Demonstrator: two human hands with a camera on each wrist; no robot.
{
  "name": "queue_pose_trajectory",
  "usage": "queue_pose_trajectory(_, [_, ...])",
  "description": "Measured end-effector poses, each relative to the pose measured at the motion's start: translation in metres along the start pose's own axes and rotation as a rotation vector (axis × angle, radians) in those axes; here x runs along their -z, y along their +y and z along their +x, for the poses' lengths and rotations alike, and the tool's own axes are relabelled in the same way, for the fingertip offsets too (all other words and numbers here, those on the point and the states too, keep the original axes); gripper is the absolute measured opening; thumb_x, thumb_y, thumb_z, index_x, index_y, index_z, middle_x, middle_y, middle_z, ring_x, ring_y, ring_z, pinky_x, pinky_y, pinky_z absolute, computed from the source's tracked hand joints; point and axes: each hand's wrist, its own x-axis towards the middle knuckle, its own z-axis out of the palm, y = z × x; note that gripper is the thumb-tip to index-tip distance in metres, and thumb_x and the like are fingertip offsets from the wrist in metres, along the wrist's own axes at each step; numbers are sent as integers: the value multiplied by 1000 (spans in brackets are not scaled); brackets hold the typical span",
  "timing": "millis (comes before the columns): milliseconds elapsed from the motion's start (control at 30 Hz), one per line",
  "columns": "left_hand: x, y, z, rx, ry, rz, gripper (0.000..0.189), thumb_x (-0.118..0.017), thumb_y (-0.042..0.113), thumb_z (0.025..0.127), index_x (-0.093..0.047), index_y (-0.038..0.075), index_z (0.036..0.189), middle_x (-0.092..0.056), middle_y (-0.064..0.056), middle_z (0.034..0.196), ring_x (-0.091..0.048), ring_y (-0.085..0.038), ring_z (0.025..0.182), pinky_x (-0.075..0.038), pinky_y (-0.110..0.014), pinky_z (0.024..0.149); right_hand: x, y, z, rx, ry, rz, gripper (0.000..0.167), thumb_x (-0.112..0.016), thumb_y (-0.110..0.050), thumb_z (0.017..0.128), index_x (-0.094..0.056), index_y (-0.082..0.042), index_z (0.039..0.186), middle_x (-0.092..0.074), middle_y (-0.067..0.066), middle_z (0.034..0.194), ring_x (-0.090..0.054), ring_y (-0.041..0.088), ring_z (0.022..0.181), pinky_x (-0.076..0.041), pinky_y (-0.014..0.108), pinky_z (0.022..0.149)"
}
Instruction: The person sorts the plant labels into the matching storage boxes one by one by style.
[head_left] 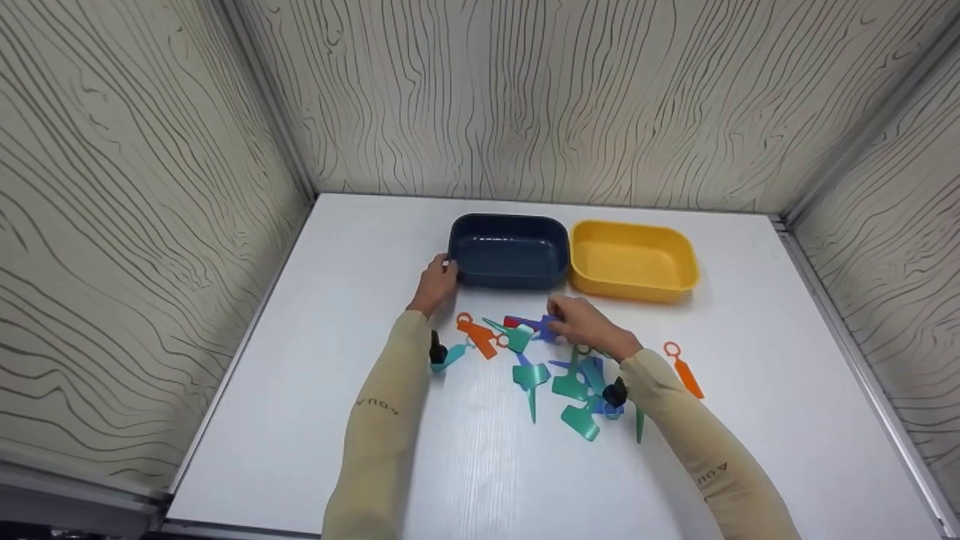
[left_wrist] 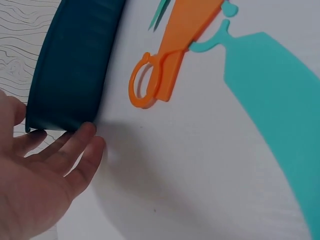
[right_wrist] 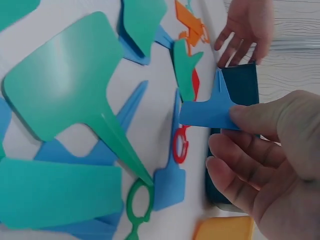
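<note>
My right hand pinches a blue T-shaped plant label between thumb and fingers, just in front of the dark blue bin. The label is raised off the table, its stem pointing upward in the right wrist view. My left hand is at the bin's left end, its fairly straight fingers touching the end wall. Under and beside my right hand lie loose green plant labels, another blue label and a red ring-ended tag. Orange ring-ended tags lie nearer my left hand.
A yellow bin stands right beside the dark blue one, near the back wall. A single orange tag lies right of my right forearm. Several labels overlap in a pile on the white table. Patterned panels enclose the table's back and sides.
</note>
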Motion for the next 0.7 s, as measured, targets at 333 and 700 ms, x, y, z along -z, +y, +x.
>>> queue_pose_trajectory(333, [2,2,-2,13,0,14,49,-38,33,104,-41,8,146,-52,-14,143,-53,-27,128,-42,-42,108,27,15,-11,-84,140,124,17,-61,-20,97,-56,-11,111,-65,11,104,-63,23,88,-55,40,85])
queue_pose_trajectory(700, [4,1,1,61,-50,-7,53,-39,39,104,-36,10,149,-50,-12,145,-52,-25,129,-43,-42,107,57,24,-11,-147,194,149,18,-57,-19,99,-56,-10,115,-67,13,106,-64,26,90,-56,40,85])
